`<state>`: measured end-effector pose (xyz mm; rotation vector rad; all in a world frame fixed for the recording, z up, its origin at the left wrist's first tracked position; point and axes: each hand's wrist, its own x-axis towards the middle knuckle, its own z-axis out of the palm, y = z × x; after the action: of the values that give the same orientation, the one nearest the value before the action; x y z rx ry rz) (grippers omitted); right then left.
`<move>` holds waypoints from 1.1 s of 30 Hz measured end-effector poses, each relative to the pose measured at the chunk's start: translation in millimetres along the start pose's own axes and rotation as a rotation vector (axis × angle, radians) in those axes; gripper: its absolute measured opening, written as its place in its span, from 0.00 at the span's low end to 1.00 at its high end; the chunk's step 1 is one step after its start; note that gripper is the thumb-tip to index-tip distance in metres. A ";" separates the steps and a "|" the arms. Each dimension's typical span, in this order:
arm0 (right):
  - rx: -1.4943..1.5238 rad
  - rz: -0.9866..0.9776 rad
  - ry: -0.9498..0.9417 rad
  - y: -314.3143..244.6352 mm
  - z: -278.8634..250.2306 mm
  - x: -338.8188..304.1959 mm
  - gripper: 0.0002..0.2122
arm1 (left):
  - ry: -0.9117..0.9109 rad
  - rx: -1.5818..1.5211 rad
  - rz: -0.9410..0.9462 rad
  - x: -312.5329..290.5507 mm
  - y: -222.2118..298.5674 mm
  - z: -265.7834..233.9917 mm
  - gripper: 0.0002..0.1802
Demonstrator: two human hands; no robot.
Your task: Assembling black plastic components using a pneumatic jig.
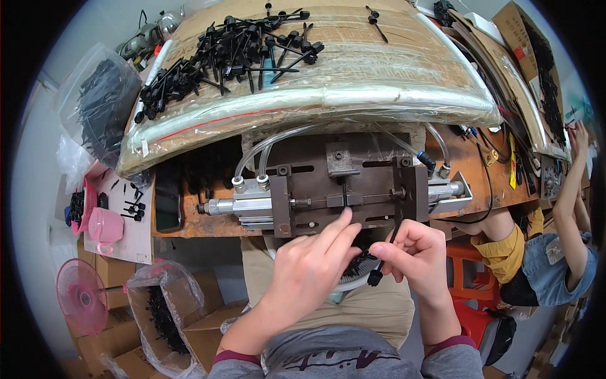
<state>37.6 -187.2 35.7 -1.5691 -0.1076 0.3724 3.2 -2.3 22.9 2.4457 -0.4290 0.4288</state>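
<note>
My left hand (310, 260) has its fingers stretched out, the fingertips at the small centre block (341, 199) of a dark metal clamping fixture (315, 218). A thin black stem stands upright in that block. Close to the fixture's front right, my right hand (418, 254) is closed in a pinch on a black plastic part with a thin stem and a knobbed head (375, 277). The head hangs below the fingers and the stem points up. Under both hands, a pale bowl (353, 284) with black parts in it sits at my lap, partly hidden.
Pneumatic cylinders (254, 208) with clear hoses flank the fixture. Behind it, a film-wrapped cardboard sheet (379, 69) carries a pile of black stemmed parts (233, 47). A phone (168, 202) and a pink cup (106, 226) lie left. Another person (549, 259) sits at the right.
</note>
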 end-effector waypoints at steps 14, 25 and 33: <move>-0.014 -0.151 0.065 8.8 11.6 1.7 0.05 | 0.093 -0.117 0.064 -20.4 4.4 -6.4 0.17; 0.354 -0.054 -0.108 10.5 4.0 9.2 0.10 | 0.069 -0.314 0.227 -27.0 13.7 -2.0 0.16; 0.390 -0.110 -0.113 8.1 7.3 0.1 0.08 | 0.070 -0.334 0.227 -32.1 15.3 -3.7 0.16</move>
<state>34.2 -180.5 27.8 -1.1521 -0.1955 0.3704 -32.4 -5.2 20.8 2.0617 -0.6930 0.4920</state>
